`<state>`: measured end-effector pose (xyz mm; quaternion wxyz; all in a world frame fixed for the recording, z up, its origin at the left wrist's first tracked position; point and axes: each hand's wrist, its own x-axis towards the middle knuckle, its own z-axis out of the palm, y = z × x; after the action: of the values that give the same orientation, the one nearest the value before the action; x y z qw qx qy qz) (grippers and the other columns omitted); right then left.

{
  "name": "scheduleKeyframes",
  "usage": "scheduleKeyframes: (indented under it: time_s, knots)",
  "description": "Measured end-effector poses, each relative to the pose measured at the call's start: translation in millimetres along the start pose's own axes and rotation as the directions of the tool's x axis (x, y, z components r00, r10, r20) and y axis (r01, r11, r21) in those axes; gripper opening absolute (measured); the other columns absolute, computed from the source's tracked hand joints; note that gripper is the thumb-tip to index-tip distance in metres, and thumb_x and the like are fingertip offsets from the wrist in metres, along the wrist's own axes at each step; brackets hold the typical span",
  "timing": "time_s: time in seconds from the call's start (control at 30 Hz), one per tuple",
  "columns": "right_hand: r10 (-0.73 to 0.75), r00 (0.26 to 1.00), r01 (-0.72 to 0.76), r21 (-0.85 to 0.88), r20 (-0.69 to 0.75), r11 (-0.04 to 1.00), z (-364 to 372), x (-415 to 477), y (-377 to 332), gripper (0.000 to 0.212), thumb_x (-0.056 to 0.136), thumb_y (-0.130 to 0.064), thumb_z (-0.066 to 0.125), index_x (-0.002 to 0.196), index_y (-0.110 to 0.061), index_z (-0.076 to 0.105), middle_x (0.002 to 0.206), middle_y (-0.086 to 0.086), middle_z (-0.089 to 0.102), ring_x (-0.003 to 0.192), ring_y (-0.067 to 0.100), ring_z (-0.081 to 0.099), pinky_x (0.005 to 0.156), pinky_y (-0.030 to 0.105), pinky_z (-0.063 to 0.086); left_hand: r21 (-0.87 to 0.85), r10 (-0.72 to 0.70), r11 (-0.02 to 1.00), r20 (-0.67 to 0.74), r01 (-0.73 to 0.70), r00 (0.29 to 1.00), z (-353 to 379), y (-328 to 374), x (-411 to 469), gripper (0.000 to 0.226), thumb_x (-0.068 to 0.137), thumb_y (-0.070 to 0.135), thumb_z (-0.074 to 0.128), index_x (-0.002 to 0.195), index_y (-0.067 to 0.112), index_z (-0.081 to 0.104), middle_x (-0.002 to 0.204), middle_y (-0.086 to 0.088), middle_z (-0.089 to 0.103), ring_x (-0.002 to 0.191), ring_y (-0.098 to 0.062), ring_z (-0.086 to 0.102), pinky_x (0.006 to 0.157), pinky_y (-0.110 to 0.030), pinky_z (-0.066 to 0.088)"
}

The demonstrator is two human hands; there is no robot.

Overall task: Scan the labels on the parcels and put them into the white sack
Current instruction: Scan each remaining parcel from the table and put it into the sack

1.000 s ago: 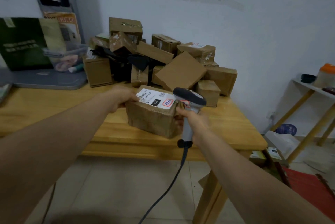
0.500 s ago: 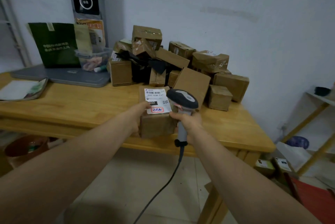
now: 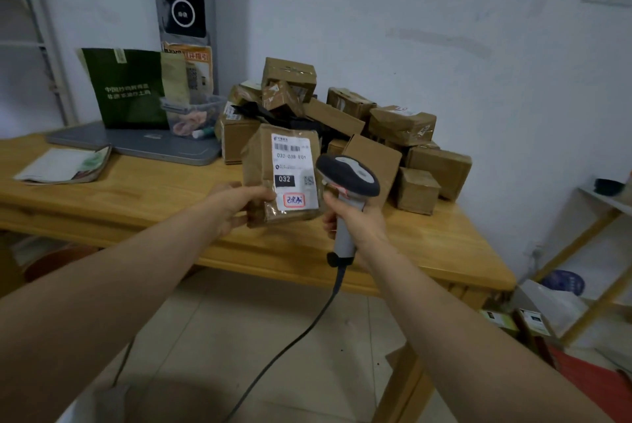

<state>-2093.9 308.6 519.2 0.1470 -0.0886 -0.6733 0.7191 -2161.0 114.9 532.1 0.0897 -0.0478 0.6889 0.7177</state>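
Observation:
My left hand grips a brown cardboard parcel at its lower left edge and holds it upright above the wooden table. Its white label with a barcode, "032" and a red stamp faces me. My right hand is closed around the handle of a grey barcode scanner. The scanner's head sits just right of the label, and its cable trails down to the floor. A heap of brown parcels lies behind on the table. No white sack is visible.
A grey laptop, a green paper bag, a clear plastic tub and a booklet occupy the table's left part. A wooden shelf rack with small items stands at the right. The floor below is tiled.
My left hand has lifted the parcel off the table and tipped it upright, so the label faces me. The scanner has risen alongside it, and the view has shifted left.

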Motion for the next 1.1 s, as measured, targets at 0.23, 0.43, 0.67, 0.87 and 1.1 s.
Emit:
scheduleKeyframes:
  time_s: [0.23, 0.43, 0.67, 0.87, 1.1]
  knots:
    - [0.027, 0.983, -0.023, -0.026, 0.182, 0.999, 21, -15, -29, 0.015, 0.079, -0.008, 0.075, 0.073, -0.008, 0.060, 0.050, 0.001, 0.054, 0.039, 0.013, 0.046, 0.041, 0.022, 0.041, 0.049, 0.117, 0.992, -0.047, -0.115, 0.992, -20, 10, 0, 0.043, 0.068, 0.003, 0.079, 0.100, 0.021, 0.057, 0.095, -0.004, 0.070, 0.089, -0.020, 0.067, 0.070, -0.033, 0.053]
    - [0.067, 0.982, -0.056, -0.063, 0.175, 0.996, 30, -20, -35, 0.014, 0.080, -0.003, 0.072, 0.073, -0.006, 0.059, 0.047, 0.000, 0.051, 0.037, 0.012, 0.043, 0.040, 0.020, 0.039, 0.085, 0.171, 0.983, -0.103, -0.163, 0.980, -29, 10, -1, 0.055, 0.064, 0.002, 0.082, 0.110, 0.020, 0.058, 0.096, -0.001, 0.068, 0.092, -0.022, 0.066, 0.090, -0.044, 0.054]
    - [0.075, 0.982, -0.067, -0.051, 0.172, 0.996, 36, -22, -36, 0.017, 0.079, -0.004, 0.072, 0.070, -0.008, 0.059, 0.047, -0.001, 0.053, 0.037, 0.011, 0.046, 0.041, 0.021, 0.041, 0.088, 0.186, 0.981, -0.142, -0.174, 0.972, -35, 11, -1, 0.083, 0.063, 0.004, 0.084, 0.137, 0.015, 0.046, 0.111, -0.007, 0.067, 0.094, -0.021, 0.064, 0.089, -0.043, 0.054]
    - [0.097, 0.976, -0.108, 0.044, 0.197, 0.993, 44, -23, -35, 0.021, 0.080, -0.007, 0.073, 0.067, -0.009, 0.057, 0.049, 0.001, 0.055, 0.039, 0.012, 0.048, 0.042, 0.022, 0.043, 0.059, 0.168, 0.985, -0.185, -0.160, 0.968, -47, 5, 2, 0.072, 0.066, 0.015, 0.084, 0.129, 0.015, 0.050, 0.113, -0.007, 0.065, 0.094, -0.019, 0.062, 0.075, -0.034, 0.055]
    - [0.290, 0.899, -0.322, 0.048, 0.330, 0.945, 98, -31, -16, 0.020, 0.084, -0.012, 0.071, 0.073, -0.012, 0.054, 0.055, 0.001, 0.052, 0.040, 0.012, 0.047, 0.043, 0.022, 0.043, -0.105, 0.030, 0.991, -0.394, -0.077, 0.919, -112, -3, -14, 0.065, 0.074, 0.038, 0.077, 0.127, 0.013, 0.047, 0.120, -0.008, 0.058, 0.108, -0.028, 0.058, 0.069, -0.038, 0.052]
